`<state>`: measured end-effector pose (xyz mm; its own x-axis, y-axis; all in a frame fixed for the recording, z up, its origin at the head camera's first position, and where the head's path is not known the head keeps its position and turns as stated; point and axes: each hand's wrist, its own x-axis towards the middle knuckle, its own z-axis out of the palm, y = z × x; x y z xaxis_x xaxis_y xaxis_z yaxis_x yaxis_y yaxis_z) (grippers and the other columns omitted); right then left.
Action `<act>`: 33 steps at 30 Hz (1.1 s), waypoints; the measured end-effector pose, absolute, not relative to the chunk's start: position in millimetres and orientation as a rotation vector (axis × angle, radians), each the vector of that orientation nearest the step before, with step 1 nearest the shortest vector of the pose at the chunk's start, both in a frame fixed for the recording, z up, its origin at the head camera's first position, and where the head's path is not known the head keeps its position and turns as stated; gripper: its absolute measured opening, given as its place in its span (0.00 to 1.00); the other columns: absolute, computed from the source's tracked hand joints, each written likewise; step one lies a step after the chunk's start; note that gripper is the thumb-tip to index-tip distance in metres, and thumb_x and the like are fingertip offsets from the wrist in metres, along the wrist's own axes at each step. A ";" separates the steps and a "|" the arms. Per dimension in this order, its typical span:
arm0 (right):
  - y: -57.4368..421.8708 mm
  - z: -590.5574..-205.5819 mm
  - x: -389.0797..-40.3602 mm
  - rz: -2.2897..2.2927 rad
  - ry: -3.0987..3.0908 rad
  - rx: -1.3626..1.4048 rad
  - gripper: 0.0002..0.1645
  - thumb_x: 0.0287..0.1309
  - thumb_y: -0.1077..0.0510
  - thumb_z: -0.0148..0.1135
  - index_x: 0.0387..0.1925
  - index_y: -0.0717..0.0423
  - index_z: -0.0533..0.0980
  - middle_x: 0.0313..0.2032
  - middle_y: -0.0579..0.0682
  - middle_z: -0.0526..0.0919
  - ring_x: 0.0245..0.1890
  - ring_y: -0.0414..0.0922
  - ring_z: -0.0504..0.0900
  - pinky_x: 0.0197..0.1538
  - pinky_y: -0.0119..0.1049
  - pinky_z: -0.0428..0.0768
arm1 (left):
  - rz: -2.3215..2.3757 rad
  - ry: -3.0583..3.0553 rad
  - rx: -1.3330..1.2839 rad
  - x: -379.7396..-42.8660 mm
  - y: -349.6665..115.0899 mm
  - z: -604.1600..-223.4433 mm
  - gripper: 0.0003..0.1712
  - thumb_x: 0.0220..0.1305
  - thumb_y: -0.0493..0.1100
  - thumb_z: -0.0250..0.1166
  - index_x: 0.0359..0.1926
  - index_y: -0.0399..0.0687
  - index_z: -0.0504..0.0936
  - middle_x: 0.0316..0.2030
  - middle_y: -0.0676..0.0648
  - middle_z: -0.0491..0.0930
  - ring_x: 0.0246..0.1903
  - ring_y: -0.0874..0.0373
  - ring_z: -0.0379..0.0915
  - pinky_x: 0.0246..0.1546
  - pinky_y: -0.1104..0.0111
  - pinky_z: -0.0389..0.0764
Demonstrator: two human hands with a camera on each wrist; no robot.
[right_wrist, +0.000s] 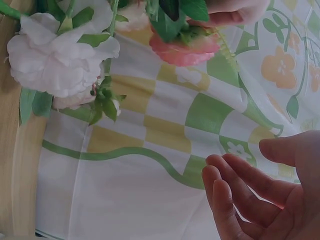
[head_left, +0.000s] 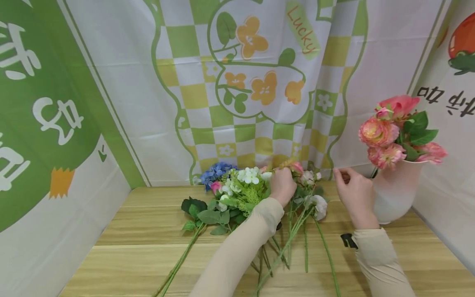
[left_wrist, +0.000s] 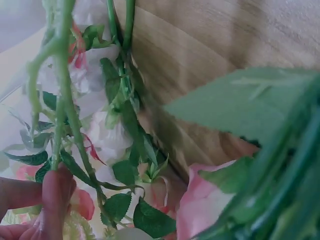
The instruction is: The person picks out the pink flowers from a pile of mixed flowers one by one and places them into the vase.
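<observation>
White cloth printed with green and yellow checks, orange flowers and the word "Lucky" (head_left: pixel 230 132) hangs behind a table of pale, streaked wood (head_left: pixel 137 214). At the far side of the table, the person's left hand (head_left: pixel 283 187) pinches a slender, branching green stem (left_wrist: pixel 62 75) between thumb and finger, among the heap of artificial flowers; which bloom that stem carries cannot be told. The right hand (head_left: pixel 354 198) holds nothing: its thumb stands apart from the loosely bent fingers, between the heap and the vase.

Just beside the left hand show a pink bloom with dark green leaves (head_left: pixel 297 167) and, toward the right hand, a full white bloom with layered petals (head_left: pixel 318 207). On the heap's other side lie a cluster of small white blossoms (head_left: pixel 248 176) and a blue, many-petalled flower head (head_left: pixel 217 173). Bare green stems stretch from the heap toward the near edge, some crossing.

Beyond the right hand, a smooth vase shading from pink to white (head_left: pixel 397 194) stands upright, filled with coral-pink flowers (head_left: pixel 386 132). A small black clip-like piece (head_left: pixel 349 240) lies just beside the right cuff.
</observation>
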<state>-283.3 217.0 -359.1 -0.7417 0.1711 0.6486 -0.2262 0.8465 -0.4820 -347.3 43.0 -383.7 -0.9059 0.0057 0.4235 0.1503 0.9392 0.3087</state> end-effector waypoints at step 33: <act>217.9 -359.2 -282.8 0.724 -2.268 0.044 0.19 0.64 0.48 0.55 0.36 0.60 0.82 0.28 0.59 0.86 0.26 0.57 0.82 0.32 0.52 0.74 | -0.711 -2.282 -0.317 -334.2 30.9 -334.2 0.01 0.55 0.39 0.65 0.29 0.50 0.82 0.24 0.50 0.84 0.26 0.53 0.81 0.27 0.62 0.80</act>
